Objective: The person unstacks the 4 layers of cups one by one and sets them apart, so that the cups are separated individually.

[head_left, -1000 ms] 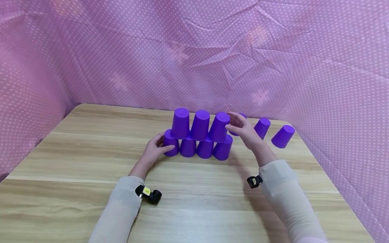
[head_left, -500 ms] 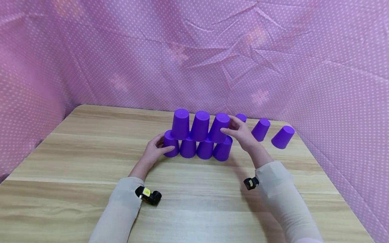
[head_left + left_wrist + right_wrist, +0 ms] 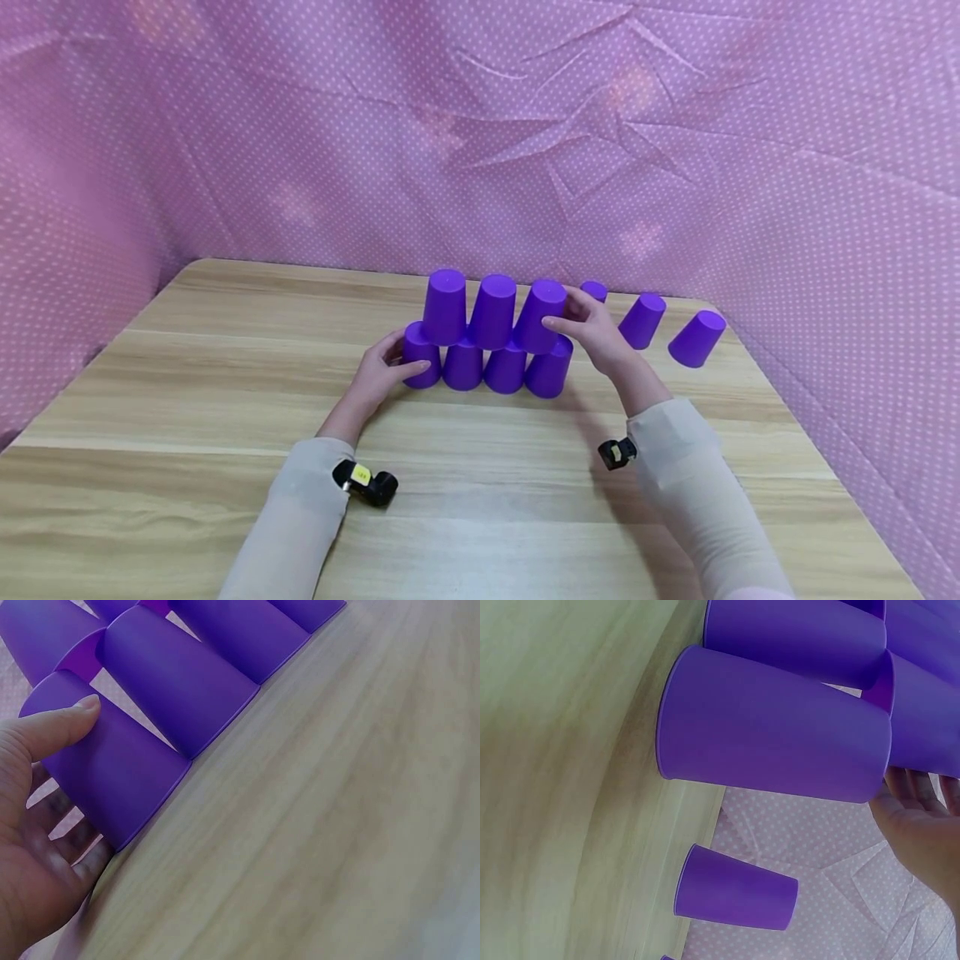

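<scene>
Upside-down purple cups stand in two rows on the wooden table [image 3: 465,467]: several below, three above bridging them. My left hand [image 3: 375,375] holds the leftmost bottom cup [image 3: 422,358], thumb on its front and fingers behind; the left wrist view shows the thumb [image 3: 64,726] pressed on the cup's side. My right hand [image 3: 600,333] grips the right upper cup [image 3: 537,321], its thumb across the front. Behind that cup the right fingers are partly hidden. In the right wrist view, the rightmost bottom cup [image 3: 772,727] sits beneath it.
Three more upside-down purple cups stand apart to the right: one [image 3: 594,291] partly behind my right hand, another [image 3: 642,322] beside it, and the last [image 3: 697,340] near the table's right edge. A pink dotted curtain [image 3: 480,142] encloses the table's back and sides.
My right hand has shifted a little left, bringing its thumb from the upper right cup's side edge onto its front. The left hand stays in place.
</scene>
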